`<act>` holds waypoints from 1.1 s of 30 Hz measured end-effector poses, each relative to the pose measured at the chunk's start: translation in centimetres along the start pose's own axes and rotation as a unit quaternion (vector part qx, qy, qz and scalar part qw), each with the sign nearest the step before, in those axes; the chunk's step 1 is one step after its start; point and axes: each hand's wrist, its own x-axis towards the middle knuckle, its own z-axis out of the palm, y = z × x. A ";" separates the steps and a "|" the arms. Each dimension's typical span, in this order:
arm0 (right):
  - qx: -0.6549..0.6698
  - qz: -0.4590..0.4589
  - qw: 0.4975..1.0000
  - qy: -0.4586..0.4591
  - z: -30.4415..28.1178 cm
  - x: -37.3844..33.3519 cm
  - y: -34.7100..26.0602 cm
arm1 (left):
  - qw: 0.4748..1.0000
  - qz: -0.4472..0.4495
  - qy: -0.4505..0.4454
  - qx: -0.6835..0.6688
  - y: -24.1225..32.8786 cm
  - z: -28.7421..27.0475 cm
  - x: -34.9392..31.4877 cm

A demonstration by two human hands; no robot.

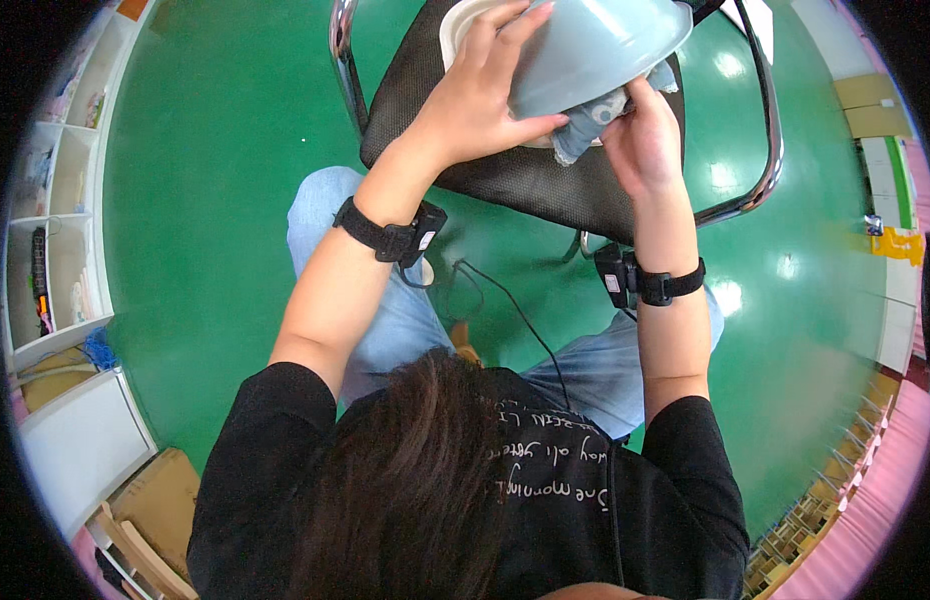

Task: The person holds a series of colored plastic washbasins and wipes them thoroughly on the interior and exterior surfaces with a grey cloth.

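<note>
A light blue plastic basin point(600, 55) is tilted above a black mesh chair seat point(515, 192), at the top of the view. My left hand point(467, 105) grips it from the left, with the fingers spread on its outer side and the thumb along its lower edge. My right hand point(649, 140) is closed on a blue-grey patterned cloth point(583, 128) with a lacy edge, pressed under the basin's near rim. Behind my left fingers shows the rim of a cream-coloured container point(451, 38), mostly hidden by the basin.
Chrome armrests point(772, 140) flank the seat. A black cable point(515, 305) hangs between my knees over the green floor point(225, 230). White shelves point(77, 180) line the left side; a white board point(90, 445) and cardboard point(160, 515) stand lower left. Pink curtains hang at the right.
</note>
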 end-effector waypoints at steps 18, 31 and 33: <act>-0.064 -0.068 0.996 -0.006 3.6 -2.0 1.6 | 0.990 0.061 0.125 0.019 -1.0 1.1 -0.3; -0.458 -0.204 0.856 -0.127 1.8 -3.1 4.1 | 0.975 -0.013 0.193 -0.112 -1.3 0.9 -1.8; -0.507 -0.195 0.828 -0.140 1.4 -2.9 3.8 | 0.951 -0.027 0.242 -0.190 -1.2 1.4 -1.5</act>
